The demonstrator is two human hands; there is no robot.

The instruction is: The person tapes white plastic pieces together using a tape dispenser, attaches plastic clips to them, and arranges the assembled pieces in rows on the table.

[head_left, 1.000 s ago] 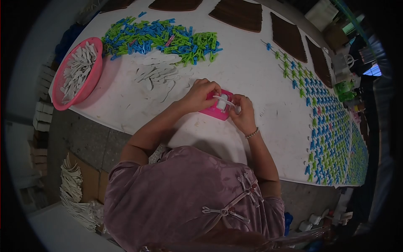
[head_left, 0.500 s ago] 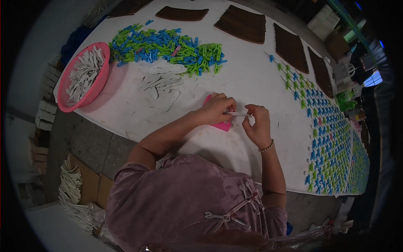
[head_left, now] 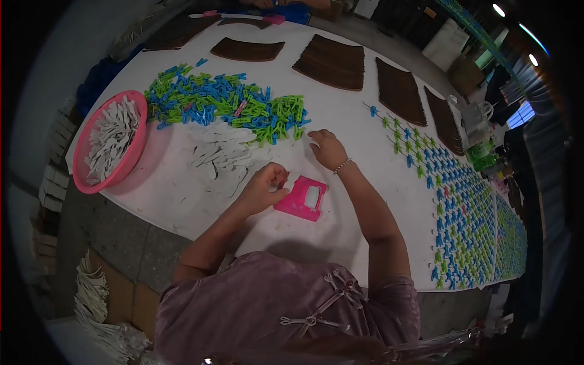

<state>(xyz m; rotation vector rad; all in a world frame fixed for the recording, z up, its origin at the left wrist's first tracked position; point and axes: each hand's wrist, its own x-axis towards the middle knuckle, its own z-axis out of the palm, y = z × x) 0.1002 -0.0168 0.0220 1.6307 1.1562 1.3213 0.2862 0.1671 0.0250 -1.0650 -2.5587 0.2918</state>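
Beneath my camera, the white worktop (head_left: 344,112) fills most of my view. Along its right edge I see rows of blue and green clips (head_left: 465,225); toward its far left corner lies a heap of loose clips (head_left: 210,97). Dark brown panels (head_left: 331,61) line the far edge. A pink basket (head_left: 131,157) of pale strips stands at the left edge, and more flat pale strips (head_left: 219,152) lie just below the heap. The pink holder (head_left: 298,204), framing a white block, sits near the near edge. My right hand (head_left: 328,151) reaches beside the heap, thumb and fingers apart. My left hand (head_left: 264,187) curls beside the holder; I cannot tell whether it pinches the pale scrap (head_left: 292,179) there.
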